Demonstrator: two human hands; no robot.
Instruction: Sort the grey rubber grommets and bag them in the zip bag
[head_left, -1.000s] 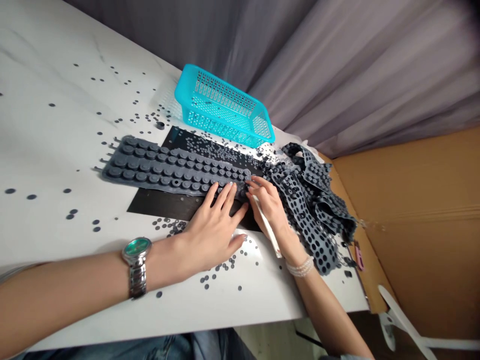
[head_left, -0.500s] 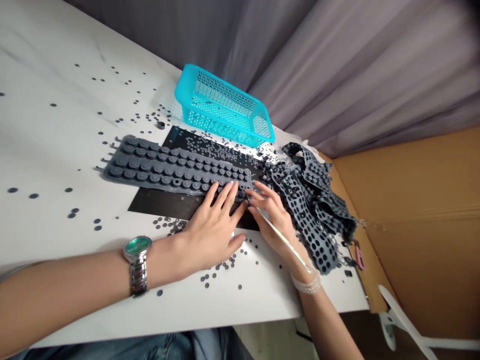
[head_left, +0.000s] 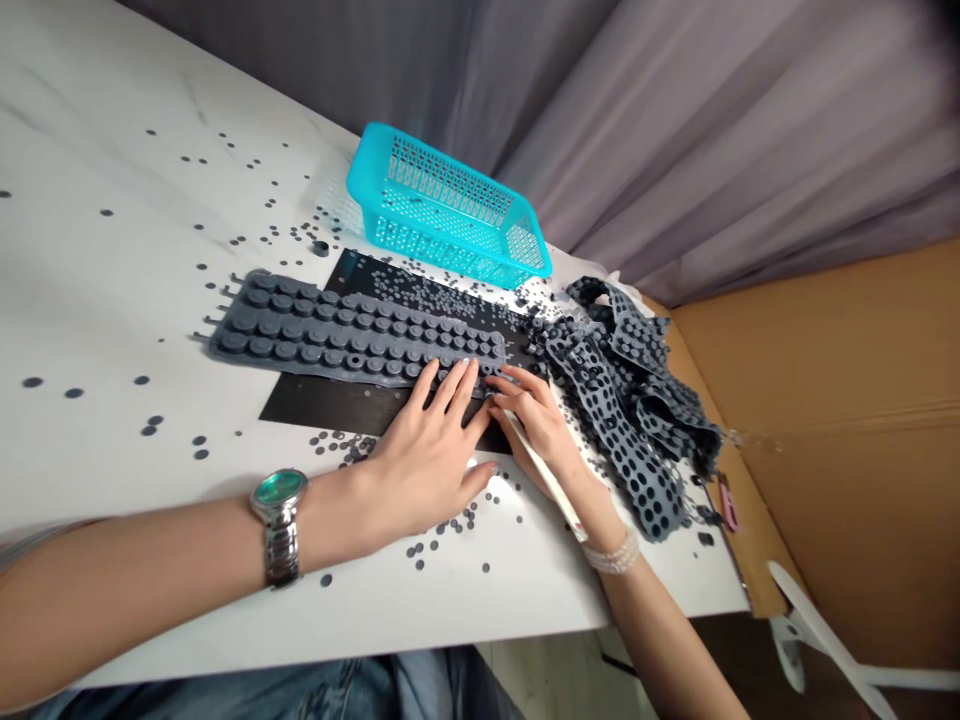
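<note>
A dark grey rubber sheet with rows of raised round caps [head_left: 322,335] lies across a black mat [head_left: 322,405]. My left hand [head_left: 424,455] rests flat with spread fingers, its fingertips on the sheet's near edge towards the right end. Pinched in my right hand [head_left: 540,430] is a slim white pen-like tool [head_left: 555,490], its back end slanting towards my wrist. The tool's tip is at the sheet's near right corner, hidden by my fingers. Small dark discs [head_left: 427,295] are strewn over the mat beyond the sheet.
A turquoise perforated basket [head_left: 450,215] stands behind the mat. Crumpled, punched-out rubber sheets [head_left: 637,420] are heaped to the right. More loose discs dot the white table [head_left: 150,520]. A pink-handled object [head_left: 727,503] lies by the cardboard [head_left: 832,420] at the right edge.
The tool in my right hand has tilted, its back end swinging down and left towards my wrist. My left hand stays on the sheet, and the whole view has shifted slightly.
</note>
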